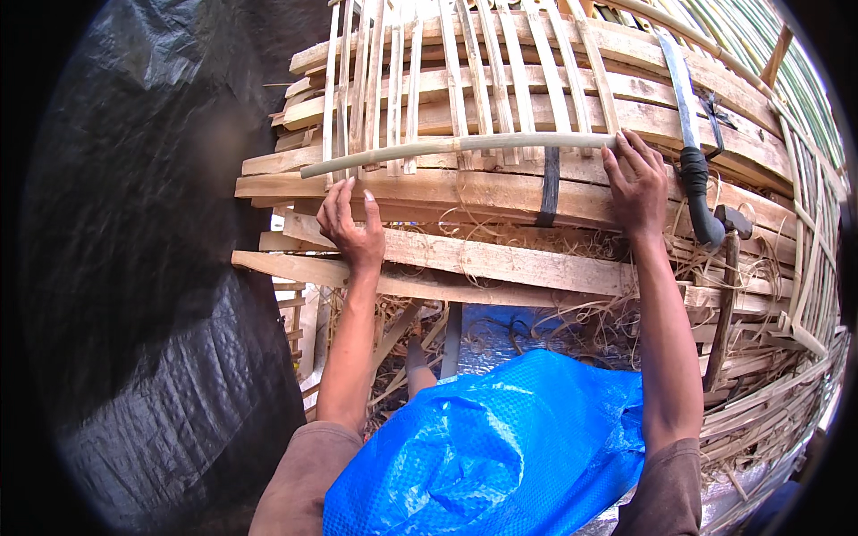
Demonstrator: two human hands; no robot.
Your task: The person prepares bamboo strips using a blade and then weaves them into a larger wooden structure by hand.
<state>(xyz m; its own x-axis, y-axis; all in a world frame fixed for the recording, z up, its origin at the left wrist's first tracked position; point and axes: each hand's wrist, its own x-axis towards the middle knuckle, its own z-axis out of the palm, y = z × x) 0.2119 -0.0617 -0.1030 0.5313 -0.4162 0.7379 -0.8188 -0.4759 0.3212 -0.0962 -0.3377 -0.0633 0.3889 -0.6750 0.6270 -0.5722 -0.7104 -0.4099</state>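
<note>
A long, slightly curved bamboo strip [465, 144] lies crosswise over the lower ends of several thin upright slats [487, 85]. At its right end is my right hand [637, 188], with the thumb below the tip and the bent forefinger above it. Just under the left part of the strip, my left hand [354, 234] rests by the wooden planks [429, 189], its fingers raised and apart, holding nothing. A machete [681, 94] with a black-wrapped, hooked handle lies to the right of my right hand.
A hammer-like tool [726, 295] with a wooden handle lies right of my right forearm. Curly shavings [500, 237] litter the planks. Blue plastic sheeting [465, 447] covers my lap. A black tarp [170, 313] hangs on the left; bundled strips [809, 223] line the right.
</note>
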